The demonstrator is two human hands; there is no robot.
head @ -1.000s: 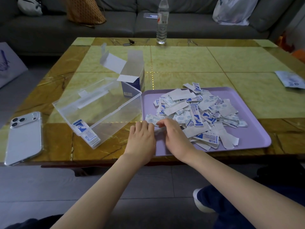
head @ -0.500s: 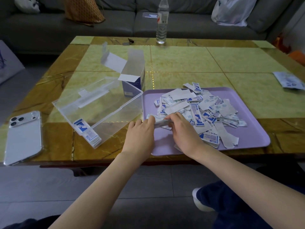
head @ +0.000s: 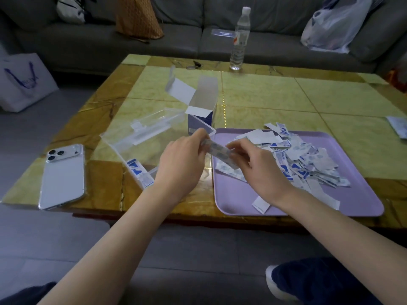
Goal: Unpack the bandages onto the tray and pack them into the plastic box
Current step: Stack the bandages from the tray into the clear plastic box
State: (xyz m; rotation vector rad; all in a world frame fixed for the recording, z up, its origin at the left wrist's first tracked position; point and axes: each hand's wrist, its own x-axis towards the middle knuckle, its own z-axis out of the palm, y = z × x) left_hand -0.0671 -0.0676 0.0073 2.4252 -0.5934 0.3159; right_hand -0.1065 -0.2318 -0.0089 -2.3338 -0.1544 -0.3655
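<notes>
A small stack of wrapped bandages (head: 218, 150) is held in the air between both hands, above the gap between box and tray. My left hand (head: 182, 164) pinches its left end and my right hand (head: 259, 170) grips its right end. A heap of white and blue bandage wrappers (head: 304, 157) lies on the purple tray (head: 242, 199). The clear plastic box (head: 141, 139) stands open left of the tray, with a few bandages (head: 141, 172) leaning in its near corner.
An opened cardboard bandage carton (head: 202, 106) stands behind the plastic box. A phone (head: 62, 175) lies at the table's left near edge. A water bottle (head: 240, 40) stands at the far edge. A paper packet (head: 398, 126) lies far right.
Both hands have lifted from the tray's near left corner, raising the gathered stack of bandages up and toward the plastic box. The view has tilted slightly left.
</notes>
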